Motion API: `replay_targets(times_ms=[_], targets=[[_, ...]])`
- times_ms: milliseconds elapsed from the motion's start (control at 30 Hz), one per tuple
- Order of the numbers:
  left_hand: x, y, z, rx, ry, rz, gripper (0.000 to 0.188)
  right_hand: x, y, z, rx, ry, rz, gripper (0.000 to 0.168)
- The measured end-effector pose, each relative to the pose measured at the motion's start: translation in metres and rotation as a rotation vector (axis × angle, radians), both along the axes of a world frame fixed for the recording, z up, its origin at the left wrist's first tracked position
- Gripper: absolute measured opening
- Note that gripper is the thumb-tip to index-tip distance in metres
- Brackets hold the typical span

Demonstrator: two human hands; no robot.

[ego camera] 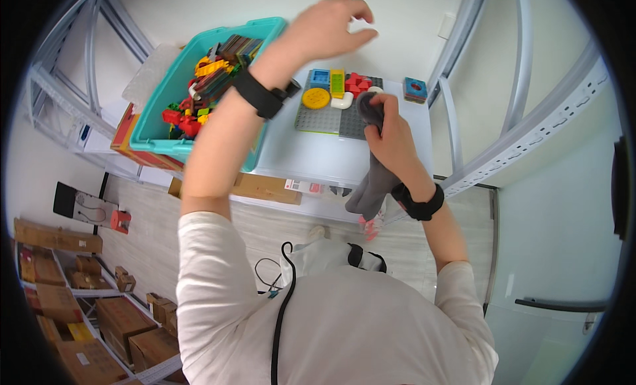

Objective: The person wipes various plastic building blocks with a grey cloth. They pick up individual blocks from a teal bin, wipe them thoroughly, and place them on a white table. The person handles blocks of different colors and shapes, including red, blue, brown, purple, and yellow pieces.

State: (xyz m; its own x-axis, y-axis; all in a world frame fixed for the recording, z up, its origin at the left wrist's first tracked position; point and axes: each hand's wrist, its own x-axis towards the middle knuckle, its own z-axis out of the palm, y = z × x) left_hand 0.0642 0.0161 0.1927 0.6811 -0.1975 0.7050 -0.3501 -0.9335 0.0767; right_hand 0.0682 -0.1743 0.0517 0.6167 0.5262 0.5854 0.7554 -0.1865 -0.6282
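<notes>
My right hand [395,139] grips a dark grey cloth [370,189], whose loose end hangs below the shelf's front edge. Bunched cloth in its fingers lies over the right part of a grey studded baseplate [318,119]. My left hand [330,30] is raised beyond the plate, fingers apart, with nothing seen in it. On the plate are a blue block [320,77], a yellow-and-green block [338,83], a round yellow piece [316,98], red bricks [357,84] and a white elbow-shaped piece [343,101]. Fingers and cloth hide part of the plate.
A turquoise bin [161,145] of toy bricks stands on the white shelf [308,156] at left, partly behind my left forearm. A stack of square tiles [415,89] sits at the right. Metal uprights [451,122] flank the shelf. Cardboard boxes [124,323] fill racks at lower left.
</notes>
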Motion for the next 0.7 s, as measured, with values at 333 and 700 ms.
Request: replay_targets(times_ms=[333,700], targets=[[-0.079,0.174,0.026,-0.017,0.435,0.285,0.028,-0.018,0.098,0.088,-0.048,-0.238,0.315,0.034],[-0.095,0.311,-0.017,0.054,0.9,0.113,0.058,-0.041,0.228,0.166,-0.551,-0.132,0.349,0.041]])
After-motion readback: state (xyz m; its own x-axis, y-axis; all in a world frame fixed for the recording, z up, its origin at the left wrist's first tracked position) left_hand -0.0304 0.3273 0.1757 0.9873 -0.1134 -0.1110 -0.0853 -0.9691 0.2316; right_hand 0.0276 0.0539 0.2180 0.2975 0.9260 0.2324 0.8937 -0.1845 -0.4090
